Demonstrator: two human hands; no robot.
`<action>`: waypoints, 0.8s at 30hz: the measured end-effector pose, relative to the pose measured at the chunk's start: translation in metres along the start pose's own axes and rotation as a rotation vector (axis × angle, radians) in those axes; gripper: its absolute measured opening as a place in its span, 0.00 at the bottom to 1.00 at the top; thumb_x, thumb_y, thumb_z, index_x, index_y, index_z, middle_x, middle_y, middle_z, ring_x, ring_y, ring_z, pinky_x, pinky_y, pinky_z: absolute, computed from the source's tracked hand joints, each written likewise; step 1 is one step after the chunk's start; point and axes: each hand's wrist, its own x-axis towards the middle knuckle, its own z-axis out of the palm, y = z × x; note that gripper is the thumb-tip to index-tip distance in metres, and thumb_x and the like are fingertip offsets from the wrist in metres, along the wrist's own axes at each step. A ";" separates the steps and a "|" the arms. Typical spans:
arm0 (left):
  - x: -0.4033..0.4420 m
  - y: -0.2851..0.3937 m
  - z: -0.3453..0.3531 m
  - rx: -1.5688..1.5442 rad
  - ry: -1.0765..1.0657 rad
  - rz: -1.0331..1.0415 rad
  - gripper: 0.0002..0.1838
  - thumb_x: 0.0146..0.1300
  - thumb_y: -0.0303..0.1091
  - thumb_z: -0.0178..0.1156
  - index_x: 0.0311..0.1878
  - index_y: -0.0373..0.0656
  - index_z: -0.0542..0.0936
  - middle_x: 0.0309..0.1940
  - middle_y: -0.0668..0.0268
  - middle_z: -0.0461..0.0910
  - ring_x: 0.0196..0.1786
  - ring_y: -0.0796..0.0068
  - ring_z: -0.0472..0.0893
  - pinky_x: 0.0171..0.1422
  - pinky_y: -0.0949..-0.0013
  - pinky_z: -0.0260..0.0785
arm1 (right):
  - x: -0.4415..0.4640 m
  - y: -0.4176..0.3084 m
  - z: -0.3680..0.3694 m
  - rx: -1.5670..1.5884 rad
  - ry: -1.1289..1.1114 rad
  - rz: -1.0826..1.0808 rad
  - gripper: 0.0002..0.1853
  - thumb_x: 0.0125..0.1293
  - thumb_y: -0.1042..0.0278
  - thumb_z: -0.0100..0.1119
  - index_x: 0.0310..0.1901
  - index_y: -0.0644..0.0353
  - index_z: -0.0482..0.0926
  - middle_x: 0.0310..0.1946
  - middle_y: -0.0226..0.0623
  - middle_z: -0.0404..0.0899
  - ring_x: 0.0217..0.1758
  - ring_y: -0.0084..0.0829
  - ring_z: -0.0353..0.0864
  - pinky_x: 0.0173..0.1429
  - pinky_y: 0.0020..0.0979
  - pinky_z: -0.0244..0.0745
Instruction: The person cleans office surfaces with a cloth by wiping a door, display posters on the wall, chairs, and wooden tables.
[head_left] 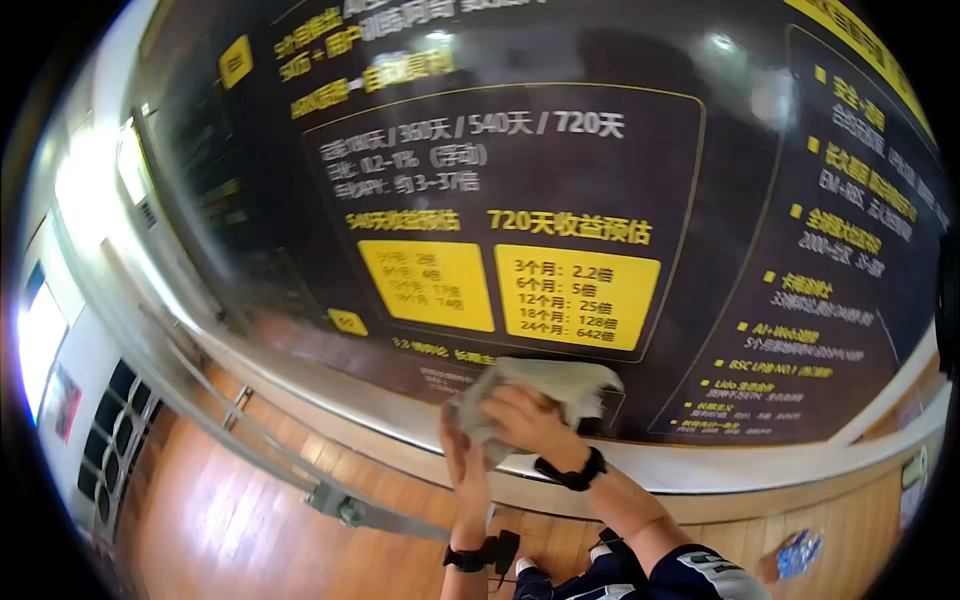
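A pale grey cloth is bunched against the lower part of a large dark glossy panel printed with yellow and white text. My right hand grips the cloth from above with bent fingers, a black band on its wrist. To its lower left, my left hand holds the cloth's left edge, its fingers pointing upward; part of its grip is hidden behind the folds. Another black band with a small dark block is on my left wrist.
A pale ledge runs below the panel. At the left, a metal rail slants down above the wooden floor. Dark chairs stand by the far wall. A blue and white packet lies on the floor at lower right.
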 end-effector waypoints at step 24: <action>-0.026 0.056 0.271 0.890 -0.779 1.021 0.46 0.48 0.39 0.65 0.66 0.29 0.55 0.58 0.40 0.61 0.65 0.29 0.48 0.68 0.33 0.31 | -0.119 0.082 -0.260 -0.456 0.571 0.147 0.30 0.54 0.62 0.62 0.58 0.64 0.66 0.55 0.49 0.68 0.57 0.47 0.69 0.63 0.48 0.61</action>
